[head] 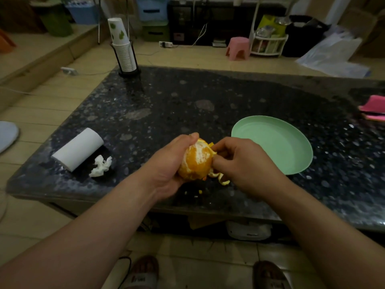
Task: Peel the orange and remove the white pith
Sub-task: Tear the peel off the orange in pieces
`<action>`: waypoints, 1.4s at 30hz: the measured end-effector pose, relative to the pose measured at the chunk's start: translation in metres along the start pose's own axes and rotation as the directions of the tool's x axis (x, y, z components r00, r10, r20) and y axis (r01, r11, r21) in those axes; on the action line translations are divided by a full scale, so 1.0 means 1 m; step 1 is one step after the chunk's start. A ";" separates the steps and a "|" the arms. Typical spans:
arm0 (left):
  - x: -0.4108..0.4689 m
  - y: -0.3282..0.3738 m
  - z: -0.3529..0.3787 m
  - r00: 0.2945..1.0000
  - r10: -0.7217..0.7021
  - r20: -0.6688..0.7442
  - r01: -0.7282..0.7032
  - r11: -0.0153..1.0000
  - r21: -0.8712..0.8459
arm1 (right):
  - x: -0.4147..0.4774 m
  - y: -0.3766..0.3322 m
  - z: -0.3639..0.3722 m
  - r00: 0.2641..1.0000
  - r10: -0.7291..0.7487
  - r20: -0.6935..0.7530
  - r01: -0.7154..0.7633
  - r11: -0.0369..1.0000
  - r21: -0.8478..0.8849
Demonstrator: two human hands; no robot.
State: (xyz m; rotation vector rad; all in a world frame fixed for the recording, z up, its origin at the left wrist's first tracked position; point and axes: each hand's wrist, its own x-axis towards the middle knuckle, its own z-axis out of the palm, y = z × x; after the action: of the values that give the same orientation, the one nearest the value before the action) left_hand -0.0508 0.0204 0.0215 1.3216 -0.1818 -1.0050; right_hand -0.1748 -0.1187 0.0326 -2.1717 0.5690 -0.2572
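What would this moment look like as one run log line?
step: peeling | left hand: holds orange, pith showing | right hand: pinches peel | green plate: right of hands

Both bare forearms reach in from the near edge and draw together toward the middle. The left hand [173, 161] is turned palm inward, its fingers curled round the orange [195, 161], with a fingertip over the fruit's far top. The right hand [243, 163] sits just to the right, back upward and fingers bent, pinching the peel [213, 152] at the fruit's right side.
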 end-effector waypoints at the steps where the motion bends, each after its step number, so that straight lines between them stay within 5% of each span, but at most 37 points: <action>1: 0.000 -0.001 0.001 1.000 0.011 0.002 -0.011 1.000 0.020 | 0.001 0.000 0.000 0.999 0.021 0.029 -0.020 1.000 -0.022; 6: 0.001 -0.003 0.005 1.000 0.022 -0.001 -0.022 1.000 0.021 | 0.004 0.001 0.003 1.000 0.005 -0.001 -0.005 0.992 -0.128; 15: 0.001 0.003 0.002 0.997 -0.059 0.052 0.062 0.996 -0.070 | 0.011 0.008 -0.005 0.995 0.032 0.098 -0.046 0.988 0.148; 21: 0.008 0.004 0.015 1.000 -0.017 -0.025 0.014 0.994 -0.113 | 0.011 0.011 -0.002 0.995 0.104 -0.009 -0.098 0.960 0.261; 29: -0.001 0.009 0.009 0.991 -0.104 0.088 0.114 0.986 -0.122 | 0.006 0.009 -0.013 0.996 0.055 0.066 -0.076 0.926 0.370; 38: -0.006 0.013 -0.005 0.946 -0.156 0.285 0.244 0.921 -0.305 | 0.006 0.009 -0.008 0.966 -0.034 0.258 -0.188 0.593 0.783; 42: -0.001 0.014 -0.004 0.963 -0.105 0.249 0.210 0.871 -0.444 | 0.013 0.006 0.001 0.965 0.012 0.262 -0.256 0.264 0.930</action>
State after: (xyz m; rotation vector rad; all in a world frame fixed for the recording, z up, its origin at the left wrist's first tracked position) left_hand -0.0418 0.0230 0.0323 0.7900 0.0098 -1.2437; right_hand -0.1648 -0.1276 0.0271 -0.8719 0.3079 -0.1946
